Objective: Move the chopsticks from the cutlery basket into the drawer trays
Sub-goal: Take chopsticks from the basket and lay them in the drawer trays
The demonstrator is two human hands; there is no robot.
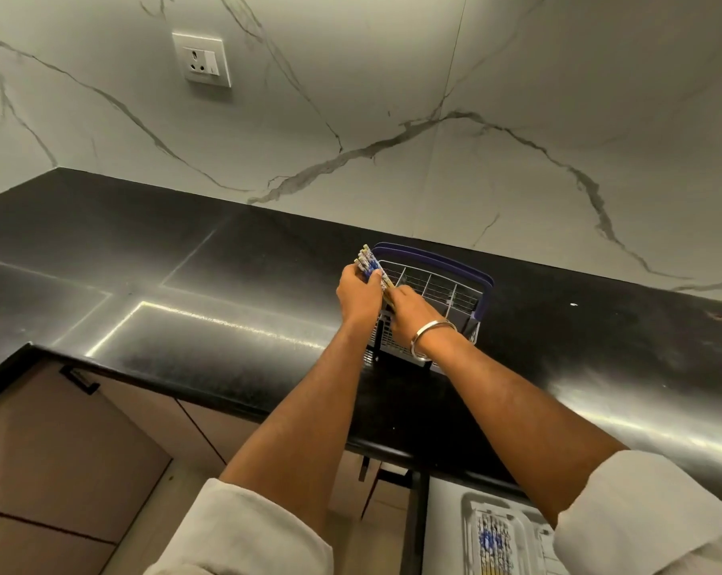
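A grey wire cutlery basket (442, 284) with a dark blue rim and handle stands on the black countertop (209, 259). My left hand (357, 296) grips a bundle of blue-and-white patterned chopsticks (369, 263) at the basket's left corner, their ends sticking up and to the left. My right hand (413, 317), with a metal bangle on the wrist, closes on the lower part of the same bundle just over the basket's near wall. At the bottom right a white drawer tray (471, 529) holds several patterned chopsticks (494, 545).
A marble-look wall rises behind the counter with a white power socket (202, 60) at upper left. Brown cabinet fronts with a black handle (79, 379) sit below the counter at left. The open drawer lies under my right forearm.
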